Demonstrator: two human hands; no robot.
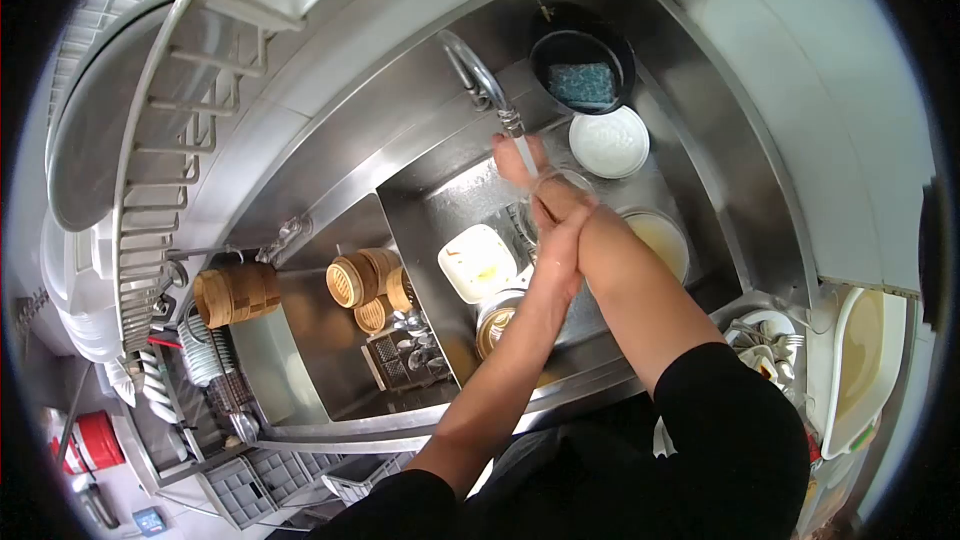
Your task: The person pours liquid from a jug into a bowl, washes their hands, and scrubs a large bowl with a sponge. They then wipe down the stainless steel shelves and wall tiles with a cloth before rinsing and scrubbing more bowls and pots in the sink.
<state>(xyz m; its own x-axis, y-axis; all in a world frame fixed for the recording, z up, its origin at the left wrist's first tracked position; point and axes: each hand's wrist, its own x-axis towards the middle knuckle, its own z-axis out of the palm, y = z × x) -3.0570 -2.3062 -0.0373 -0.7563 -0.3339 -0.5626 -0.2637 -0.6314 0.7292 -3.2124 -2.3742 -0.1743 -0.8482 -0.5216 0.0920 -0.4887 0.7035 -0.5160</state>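
Kitchen: steel sink (420, 252), bamboo steamers (345, 282)

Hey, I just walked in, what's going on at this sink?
The person's right hand is under the running tap, with their left hand wrapped around the right forearm. Neither hand seems to hold a dish. A square white dish sits in the same basin, and bamboo steamers in the next one.

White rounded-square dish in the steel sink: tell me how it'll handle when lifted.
The white rounded-square dish is probably stiff, since its outline looks even and unbent. It may be slippery, as yellow-brown residue marks its inside. Rolling seems unlikely: it lies flat and its sides are nearly straight.
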